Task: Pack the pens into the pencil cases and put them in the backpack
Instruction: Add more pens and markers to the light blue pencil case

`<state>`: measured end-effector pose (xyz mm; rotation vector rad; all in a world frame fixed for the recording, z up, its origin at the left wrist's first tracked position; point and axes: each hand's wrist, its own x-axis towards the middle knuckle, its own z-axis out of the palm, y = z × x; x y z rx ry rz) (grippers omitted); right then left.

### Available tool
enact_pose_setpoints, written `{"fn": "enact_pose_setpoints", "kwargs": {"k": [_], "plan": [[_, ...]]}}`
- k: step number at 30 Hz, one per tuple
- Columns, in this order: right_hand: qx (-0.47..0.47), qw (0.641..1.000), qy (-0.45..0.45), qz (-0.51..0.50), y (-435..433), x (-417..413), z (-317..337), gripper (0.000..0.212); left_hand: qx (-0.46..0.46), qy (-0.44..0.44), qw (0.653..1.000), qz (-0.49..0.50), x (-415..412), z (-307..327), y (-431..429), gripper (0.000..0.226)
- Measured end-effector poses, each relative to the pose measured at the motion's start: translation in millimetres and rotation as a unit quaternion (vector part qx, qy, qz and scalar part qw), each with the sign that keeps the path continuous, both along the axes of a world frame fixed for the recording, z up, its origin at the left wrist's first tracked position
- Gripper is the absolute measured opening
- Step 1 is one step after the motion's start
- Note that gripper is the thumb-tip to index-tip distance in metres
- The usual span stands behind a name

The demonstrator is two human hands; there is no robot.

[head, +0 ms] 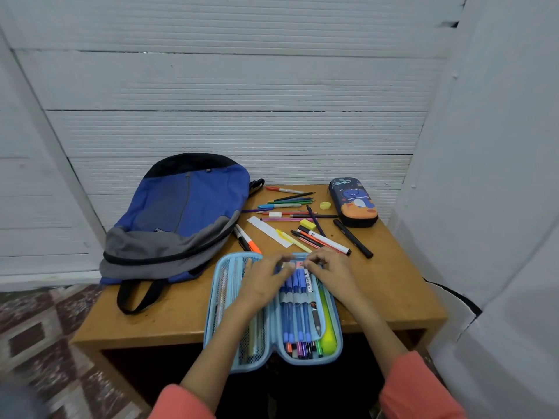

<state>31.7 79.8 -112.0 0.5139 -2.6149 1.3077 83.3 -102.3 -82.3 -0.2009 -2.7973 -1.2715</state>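
- Coral-pink sleeves [420,388] sat at the bottom edge, both forearms reaching in. What was under the hands?
- Open light-blue zip pencil case [305,361], flat at the near edge of the tan wooden table [393,285] and partly overhanging it. Left hand [263,279] and right hand [332,273] met over the far end of its right half.
- Grip?
- Blurred. Left fingers lay bent over the tops of the blue pens in elastic loops [298,313]. Right fingertips curled down at a white pen beside them. Couldn't tell whether either hand pinched anything or only pressed.
- Progress?
- Partway, I'd say. That case was well filled: blue pens looped, coloured fineliners [302,353] along the near end, more sticks behind the mesh on the left half. Plenty still lay loose behind it, though: a fan of coloured pens and pencils [287,204], a white marker with a black cap [326,241], a black felt pen [352,238] and an orange-tipped highlighter [249,241].
- Second case?
- Dark-blue hard-shell case with a dinosaur print [354,204], far right corner. It looked zipped shut and probably hadn't been started.
- Backpack?
- Blue, grey and black fabric backpack [181,213] lay flat on the table's left side, hanging over the edge. No case in it that I could see. Left to do: the loose pens, zipping the cases, bagging them.
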Motion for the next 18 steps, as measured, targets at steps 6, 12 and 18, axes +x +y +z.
{"fn": "enact_pose_setpoints", "kwargs": {"k": [6, 12, 18], "plan": [[-0.005, 1.000, 0.013, -0.007, -1, 2, -3, 0.007, 0.013, 0.049, 0.989, 0.141, 2, 11, -66, 0.020], [-0.006, 0.999, 0.030, -0.020, -5, 5, -6, 0.011, 0.043, -0.097, 0.973, 0.208, 8, 1, -111, 0.035], [0.006, 0.998, 0.050, -0.027, -9, 9, -9, 0.015, 0.116, -0.173, 0.958, 0.197, 12, -2, -112, 0.028]]}}
